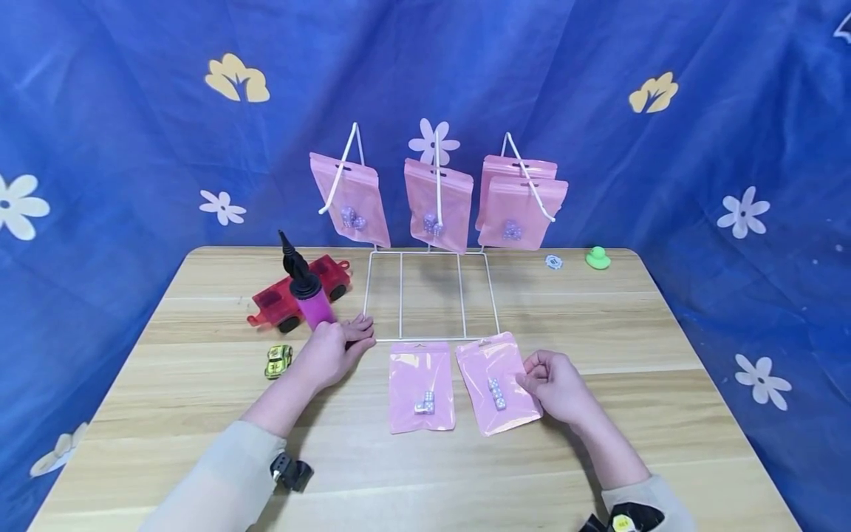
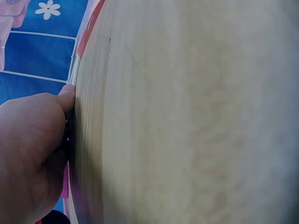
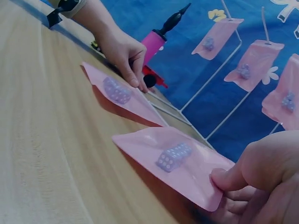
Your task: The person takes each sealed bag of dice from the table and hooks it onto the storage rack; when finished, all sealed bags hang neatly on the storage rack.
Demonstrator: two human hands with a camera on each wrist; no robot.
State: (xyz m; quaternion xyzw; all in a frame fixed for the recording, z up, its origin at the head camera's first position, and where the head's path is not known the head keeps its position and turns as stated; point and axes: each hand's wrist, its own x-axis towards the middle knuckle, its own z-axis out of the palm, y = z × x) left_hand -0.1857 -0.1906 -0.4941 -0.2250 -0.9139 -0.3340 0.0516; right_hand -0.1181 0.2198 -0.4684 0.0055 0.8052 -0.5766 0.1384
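Observation:
At the front left corner of a white wire display rack (image 1: 401,295), my left hand (image 1: 337,349) holds the base wire between thumb and fingers. My right hand (image 1: 557,386) pinches the right edge of a pink zip bag (image 1: 480,369) with dice (image 1: 496,394) in it. That bag lies tilted on the table, its top over the rack's front wire. To its left another pink bag (image 1: 404,384) with dice lies flat. In the right wrist view, thumb and fingers grip the corner of the nearer bag (image 3: 163,144).
Pink bags (image 1: 439,188) with dice hang from the rack's hooks. Left of the rack are a purple hand pump (image 1: 312,303), a red toy wagon (image 1: 271,299) and a yellow toy car (image 1: 278,360). A green toy hat (image 1: 597,258) and a small chip (image 1: 553,261) lie at the back right.

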